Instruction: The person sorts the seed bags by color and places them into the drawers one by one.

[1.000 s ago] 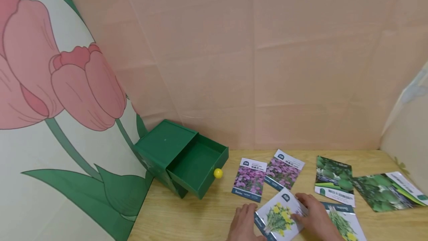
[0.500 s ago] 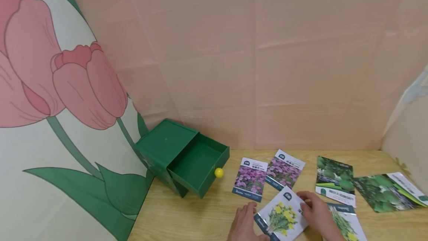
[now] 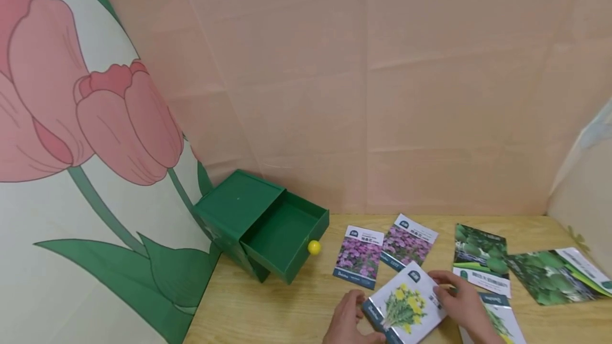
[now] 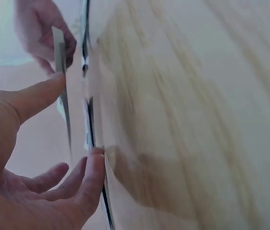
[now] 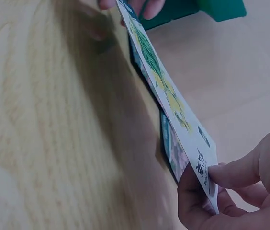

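Observation:
My right hand (image 3: 464,307) pinches the right edge of a white seed packet (image 3: 406,304) printed with yellow flowers. The right wrist view shows its thumb on the packet's face (image 5: 173,105) and fingers behind. The packet is tilted, raised off the table at the held end. My left hand (image 3: 349,317) is at the packet's lower-left side, fingers loosely bent and thumb apart. In the left wrist view the left thumb (image 4: 49,96) is at the packet's edge; whether it touches cannot be told. Another yellow-flower packet (image 3: 513,328) lies partly hidden under the right hand.
Two pink-flower packets (image 3: 358,258) lie behind the held one. Two green packets (image 3: 480,256) lie on the right. A green box (image 3: 239,206) stands at left, its drawer (image 3: 284,238) pulled out, with a yellow knob (image 3: 314,247). A pink cloth (image 3: 363,94) hangs behind.
My right thumb has shifted from the packet's face toward its right edge, and the packet has come up a little. The left hand has stayed nearly in place, its fingers bending slightly more.

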`<state>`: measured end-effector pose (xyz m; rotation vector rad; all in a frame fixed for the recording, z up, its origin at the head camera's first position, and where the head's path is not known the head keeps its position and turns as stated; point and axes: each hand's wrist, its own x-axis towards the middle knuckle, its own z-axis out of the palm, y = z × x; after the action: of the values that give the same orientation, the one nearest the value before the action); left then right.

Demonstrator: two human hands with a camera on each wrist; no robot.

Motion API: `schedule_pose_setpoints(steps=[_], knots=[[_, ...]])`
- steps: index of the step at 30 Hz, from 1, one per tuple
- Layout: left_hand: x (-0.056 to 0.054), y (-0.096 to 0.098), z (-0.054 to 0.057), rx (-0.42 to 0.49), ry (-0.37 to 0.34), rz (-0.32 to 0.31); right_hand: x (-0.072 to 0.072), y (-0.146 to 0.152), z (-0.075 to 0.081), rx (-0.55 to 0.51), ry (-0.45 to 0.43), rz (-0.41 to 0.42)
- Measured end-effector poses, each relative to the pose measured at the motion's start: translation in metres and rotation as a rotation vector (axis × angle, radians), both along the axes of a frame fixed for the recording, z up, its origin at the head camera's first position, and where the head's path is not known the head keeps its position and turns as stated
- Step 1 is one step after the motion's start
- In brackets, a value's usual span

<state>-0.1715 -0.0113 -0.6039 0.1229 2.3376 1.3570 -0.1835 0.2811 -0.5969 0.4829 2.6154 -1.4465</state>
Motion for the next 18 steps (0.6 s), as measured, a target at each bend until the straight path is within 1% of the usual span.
schedule_pose_setpoints(steps=[4, 7, 8, 11, 15, 18], knots=[[0.007, -0.003, 0.0, 0.174, -0.074, 0.057, 0.0, 0.001, 0.004, -0.025, 0.002, -0.004], [0.013, -0.003, -0.001, 0.311, -0.13, 0.127, 0.001, 0.0, 0.009, -0.035, 0.002, -0.004], [0.015, -0.003, -0.002, 0.353, -0.139, 0.151, 0.001, 0.0, 0.011, -0.037, 0.003, -0.003], [0.023, 0.0, -0.003, 0.455, -0.133, 0.218, 0.003, -0.001, 0.015, -0.039, 0.015, 0.006], [0.031, 0.004, -0.002, 0.616, -0.123, 0.276, 0.006, -0.003, 0.022, -0.054, 0.019, 0.01], [0.036, 0.008, 0.001, 0.721, -0.164, 0.319, 0.007, -0.006, 0.028, -0.072, 0.01, 0.003]])
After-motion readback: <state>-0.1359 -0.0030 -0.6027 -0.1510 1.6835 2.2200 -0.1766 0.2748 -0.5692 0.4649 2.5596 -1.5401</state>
